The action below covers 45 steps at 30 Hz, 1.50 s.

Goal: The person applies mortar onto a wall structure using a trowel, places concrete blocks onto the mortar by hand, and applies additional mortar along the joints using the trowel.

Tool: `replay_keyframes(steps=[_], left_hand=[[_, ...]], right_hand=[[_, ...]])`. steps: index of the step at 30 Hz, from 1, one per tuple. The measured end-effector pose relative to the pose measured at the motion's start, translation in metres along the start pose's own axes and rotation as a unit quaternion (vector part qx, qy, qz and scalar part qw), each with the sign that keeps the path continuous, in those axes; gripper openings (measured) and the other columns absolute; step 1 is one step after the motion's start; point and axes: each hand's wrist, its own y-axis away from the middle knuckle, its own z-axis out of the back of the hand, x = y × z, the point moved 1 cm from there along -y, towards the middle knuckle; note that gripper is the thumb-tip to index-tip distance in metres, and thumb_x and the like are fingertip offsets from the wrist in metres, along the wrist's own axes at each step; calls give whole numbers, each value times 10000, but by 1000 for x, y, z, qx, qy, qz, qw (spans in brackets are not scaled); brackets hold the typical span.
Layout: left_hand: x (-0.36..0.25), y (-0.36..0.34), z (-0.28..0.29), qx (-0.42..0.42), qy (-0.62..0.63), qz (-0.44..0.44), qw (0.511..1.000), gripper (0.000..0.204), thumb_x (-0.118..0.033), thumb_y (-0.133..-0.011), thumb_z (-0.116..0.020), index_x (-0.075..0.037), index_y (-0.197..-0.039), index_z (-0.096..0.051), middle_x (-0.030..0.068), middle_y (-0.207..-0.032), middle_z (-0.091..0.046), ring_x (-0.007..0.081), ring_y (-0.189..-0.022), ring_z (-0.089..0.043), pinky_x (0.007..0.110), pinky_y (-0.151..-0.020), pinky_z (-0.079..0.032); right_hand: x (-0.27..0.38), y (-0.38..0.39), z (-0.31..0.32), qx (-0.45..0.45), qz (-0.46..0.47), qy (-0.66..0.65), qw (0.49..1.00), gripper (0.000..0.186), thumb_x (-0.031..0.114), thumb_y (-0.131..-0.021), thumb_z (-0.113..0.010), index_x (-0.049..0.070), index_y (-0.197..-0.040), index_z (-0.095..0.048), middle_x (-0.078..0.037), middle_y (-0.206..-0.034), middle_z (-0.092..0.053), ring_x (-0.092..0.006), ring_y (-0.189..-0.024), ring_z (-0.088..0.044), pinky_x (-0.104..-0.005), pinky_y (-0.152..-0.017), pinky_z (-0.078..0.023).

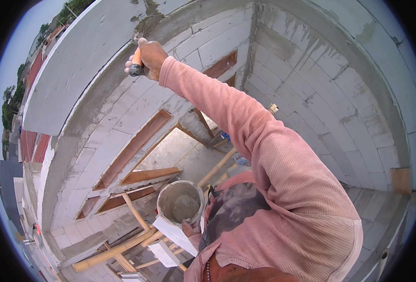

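Observation:
My right hand (150, 58), on an outstretched arm, is closed around the orange handle of a trowel (136, 60) with a black end. The trowel's metal part meets wet grey mortar (150, 22) at the top of the block wall; its blade is mostly hidden. Low in front of my body, my left hand (191, 227) is closed on the near side of a bucket (201, 190). Grey mortar (182, 207) lies inside that bucket. Part of the left hand's grip is out of sight.
White block walls (306, 94) meet in a corner. Wooden frames (132, 148) surround openings in the wall ahead. Bamboo poles (109, 253) and white blocks (164, 254) lie below the bucket. A large pale panel (76, 80) stands at the upper left, with rooftops beyond.

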Motion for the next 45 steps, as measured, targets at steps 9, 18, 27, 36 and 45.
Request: replay_keyframes(steps=[9, 18, 27, 36, 45], left_hand=[[-34, 9, -54, -43, 362, 112, 924, 321, -80, -812, -507, 88, -1083, -546, 231, -1094, -621, 380, -993, -661, 531, -897, -575], [-106, 9, -138, -65, 80, 4, 995, 436, -154, -886, -578, 45, -1256, -462, 194, -1145, -553, 356, -953, -661, 441, -750, -617], [-169, 42, -218, -77, 159, -54, 983, 495, -126, -942, -538, -55, -1398, -358, 170, -1183, -539, 311, -983, -642, 458, -762, -629], [-68, 42, -200, -196, 140, -70, 968, 554, -120, -959, -528, -105, -1471, -315, 162, -1164, -574, 291, -1065, -601, 486, -806, -603], [-19, 151, -193, -421, 491, 31, 762, 243, -150, -921, -549, 12, -1091, -491, 162, -995, -573, 362, -885, -662, 511, -795, -609]], right_hand=[[-20, 138, 127, 208, -201, 23, 957, 291, 372, -1024, -529, 89, -1073, -481, -35, -807, -541, -108, -514, -513, -245, -440, -446], [-1, 180, 250, 304, -342, 445, 770, 511, 426, -903, -679, 13, -1188, -584, 15, -706, -557, -61, -509, -498, -224, -440, -378], [-14, 165, 274, 312, -249, 513, 759, 501, 543, -930, -601, 44, -975, -587, -3, -789, -538, -88, -568, -454, -251, -530, -397], [-45, 130, 240, 488, -270, 584, 590, 500, 512, -866, -721, 32, -916, -590, 1, -695, -487, -97, -597, -440, -282, -553, -388], [-120, 106, 166, 561, -98, 567, 595, 392, 375, -918, -702, 4, -979, -590, -59, -706, -516, -169, -629, -480, -338, -596, -411]])
